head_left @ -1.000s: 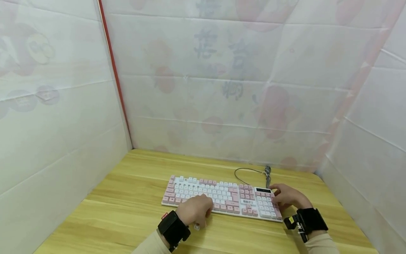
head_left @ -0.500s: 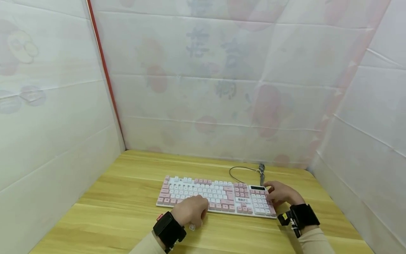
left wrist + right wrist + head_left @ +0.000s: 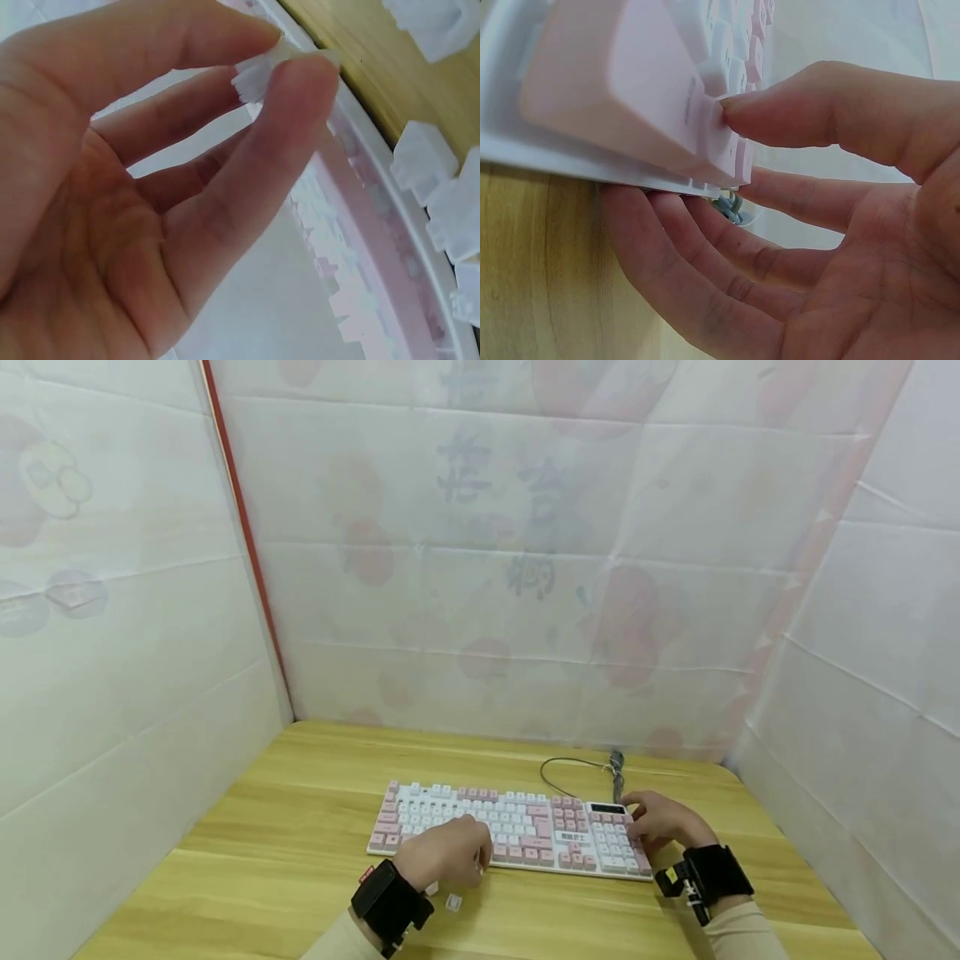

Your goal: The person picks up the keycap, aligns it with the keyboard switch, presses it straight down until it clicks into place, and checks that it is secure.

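Observation:
A pink-and-white keyboard [image 3: 538,820] lies across the table. Over its front edge, my left hand [image 3: 448,852] pinches a small white keycap [image 3: 253,78] between thumb and index finger, the other fingers loosely bent behind. The front middle of the keyboard is hidden by this hand in the head view. My right hand [image 3: 662,820] holds the keyboard's right end: the thumb [image 3: 780,116] presses on the pink keys at the side, and the fingers [image 3: 697,277] curl at the underside of the edge.
Loose white keycaps [image 3: 453,902] lie on the wooden table [image 3: 247,852] in front of the keyboard; the left wrist view shows several [image 3: 424,160]. A grey cable [image 3: 617,774] is bundled behind the right end. Pale sheeting [image 3: 480,610] encloses the back and sides.
My left hand has shifted slightly, uncovering another white keycap near its wrist and more of the first one. The right hand keeps its hold. The head view has turned a little to the right.

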Demonstrator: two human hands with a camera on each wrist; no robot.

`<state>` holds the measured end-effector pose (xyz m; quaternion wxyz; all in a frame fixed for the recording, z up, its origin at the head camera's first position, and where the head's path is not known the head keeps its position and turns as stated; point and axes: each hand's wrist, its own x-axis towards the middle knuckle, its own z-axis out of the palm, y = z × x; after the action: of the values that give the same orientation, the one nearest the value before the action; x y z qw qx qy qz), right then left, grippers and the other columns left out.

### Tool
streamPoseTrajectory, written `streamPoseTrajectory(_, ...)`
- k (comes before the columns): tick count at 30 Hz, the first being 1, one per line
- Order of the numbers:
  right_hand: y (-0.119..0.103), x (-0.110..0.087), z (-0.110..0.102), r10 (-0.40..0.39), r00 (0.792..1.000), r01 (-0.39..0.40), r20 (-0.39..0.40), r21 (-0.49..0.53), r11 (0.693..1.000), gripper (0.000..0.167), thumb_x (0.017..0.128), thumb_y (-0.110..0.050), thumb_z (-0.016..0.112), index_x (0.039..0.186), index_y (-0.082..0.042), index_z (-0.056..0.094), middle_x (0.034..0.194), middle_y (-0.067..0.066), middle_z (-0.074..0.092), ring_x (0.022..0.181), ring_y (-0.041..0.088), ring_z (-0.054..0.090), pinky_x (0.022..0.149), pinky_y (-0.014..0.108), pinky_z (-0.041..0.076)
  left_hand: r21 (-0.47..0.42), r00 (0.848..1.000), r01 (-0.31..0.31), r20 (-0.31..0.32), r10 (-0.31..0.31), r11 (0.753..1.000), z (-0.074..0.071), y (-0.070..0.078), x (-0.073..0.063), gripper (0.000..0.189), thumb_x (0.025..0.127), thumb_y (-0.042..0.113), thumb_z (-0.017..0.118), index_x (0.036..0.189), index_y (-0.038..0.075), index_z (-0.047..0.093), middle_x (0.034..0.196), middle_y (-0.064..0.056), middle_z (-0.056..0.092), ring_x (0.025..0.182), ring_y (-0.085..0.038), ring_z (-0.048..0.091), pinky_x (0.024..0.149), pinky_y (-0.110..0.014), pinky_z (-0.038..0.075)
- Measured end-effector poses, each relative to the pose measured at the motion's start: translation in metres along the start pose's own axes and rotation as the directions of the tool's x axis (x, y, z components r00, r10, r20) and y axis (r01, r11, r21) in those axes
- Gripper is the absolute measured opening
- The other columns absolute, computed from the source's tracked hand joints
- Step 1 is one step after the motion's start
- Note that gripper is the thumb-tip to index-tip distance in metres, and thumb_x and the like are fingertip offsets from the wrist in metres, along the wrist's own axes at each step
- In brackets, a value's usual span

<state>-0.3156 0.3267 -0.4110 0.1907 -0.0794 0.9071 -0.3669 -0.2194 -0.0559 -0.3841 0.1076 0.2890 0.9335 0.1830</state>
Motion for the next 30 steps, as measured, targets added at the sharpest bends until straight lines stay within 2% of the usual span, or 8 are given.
streamPoseTrajectory(4, -0.003, -0.001, 0.003, 0.003, 1.0, -0.003, 0.002, 0.008, 1.0, 0.07, 0.088, 0.002, 0.069, 0.148, 0.017, 0.036, 0.121, 0.036, 0.057, 0.09, 0.029, 0.064, 0.076, 0.047, 0.06, 0.017, 0.999, -0.037, -0.024, 0.038, 0.999, -0.003, -0.007, -0.002, 0.017, 0.086, 0.001, 0.079, 0.094, 0.015, 0.076, 0.093, 0.006, 0.07, 0.076, -0.003, 0.055, 0.073, -0.021, 0.051)
streamPoseTrajectory(6, -0.003, -0.001, 0.005, 0.009, 1.0, -0.009, -0.002, 0.012, 1.0, 0.071, 0.087, 0.002, 0.069, 0.148, 0.017, 0.036, 0.12, 0.035, 0.058, 0.088, 0.027, 0.064, 0.075, 0.046, 0.061, 0.018, 0.997, -0.055, -0.05, 0.056, 0.998, -0.005, -0.009, -0.003, 0.017, 0.086, 0.0, 0.079, 0.094, 0.014, 0.075, 0.092, 0.005, 0.07, 0.077, -0.004, 0.057, 0.074, -0.022, 0.052)
streamPoseTrajectory(12, -0.003, 0.002, 0.006, 0.012, 1.0, -0.012, -0.013, -0.009, 1.0, 0.07, 0.087, 0.001, 0.069, 0.148, 0.016, 0.038, 0.119, 0.033, 0.059, 0.088, 0.027, 0.065, 0.074, 0.045, 0.061, -0.007, 0.987, -0.11, -0.118, 0.108, 0.994, -0.01, -0.014, -0.004, 0.025, 0.082, -0.013, 0.072, 0.088, 0.011, 0.07, 0.087, 0.002, 0.067, 0.069, -0.004, 0.047, 0.068, -0.02, 0.045)
streamPoseTrajectory(21, -0.005, 0.002, 0.006, 0.047, 0.999, -0.047, -0.011, -0.019, 0.999, 0.068, 0.088, 0.001, 0.069, 0.148, 0.015, 0.039, 0.118, 0.031, 0.06, 0.089, 0.027, 0.065, 0.075, 0.046, 0.061, -0.031, 0.972, -0.178, -0.159, 0.171, 0.984, -0.019, -0.02, -0.002, 0.017, 0.087, -0.009, 0.072, 0.091, 0.007, 0.069, 0.088, -0.006, 0.068, 0.069, -0.004, 0.045, 0.068, -0.019, 0.044)
streamPoseTrajectory(24, -0.004, 0.001, 0.005, 0.035, 0.999, -0.036, -0.021, -0.017, 0.999, 0.068, 0.087, 0.002, 0.069, 0.147, 0.015, 0.039, 0.116, 0.031, 0.06, 0.088, 0.026, 0.064, 0.074, 0.045, 0.061, -0.035, 0.969, -0.185, -0.17, 0.177, 0.982, -0.021, -0.022, -0.001, 0.018, 0.089, -0.01, 0.07, 0.097, 0.006, 0.071, 0.094, -0.007, 0.07, 0.074, -0.006, 0.052, 0.072, -0.02, 0.048)
streamPoseTrajectory(27, -0.004, 0.0, 0.004, 0.025, 0.999, -0.025, -0.026, -0.016, 1.0, 0.069, 0.087, 0.002, 0.069, 0.147, 0.015, 0.039, 0.117, 0.031, 0.06, 0.088, 0.026, 0.064, 0.074, 0.045, 0.061, -0.032, 0.967, -0.186, -0.183, 0.177, 0.982, -0.022, -0.023, -0.001, 0.023, 0.09, -0.011, 0.068, 0.105, 0.006, 0.073, 0.103, -0.007, 0.073, 0.085, -0.012, 0.064, 0.079, -0.023, 0.054)
streamPoseTrajectory(30, -0.003, 0.001, 0.004, 0.026, 0.999, -0.027, -0.022, -0.013, 1.0, 0.069, 0.088, 0.001, 0.07, 0.148, 0.015, 0.039, 0.118, 0.032, 0.059, 0.088, 0.027, 0.064, 0.075, 0.046, 0.06, -0.031, 0.965, -0.187, -0.194, 0.178, 0.982, -0.022, -0.025, -0.001, 0.026, 0.089, -0.012, 0.068, 0.108, 0.005, 0.074, 0.106, -0.009, 0.074, 0.093, -0.019, 0.07, 0.082, -0.025, 0.056)
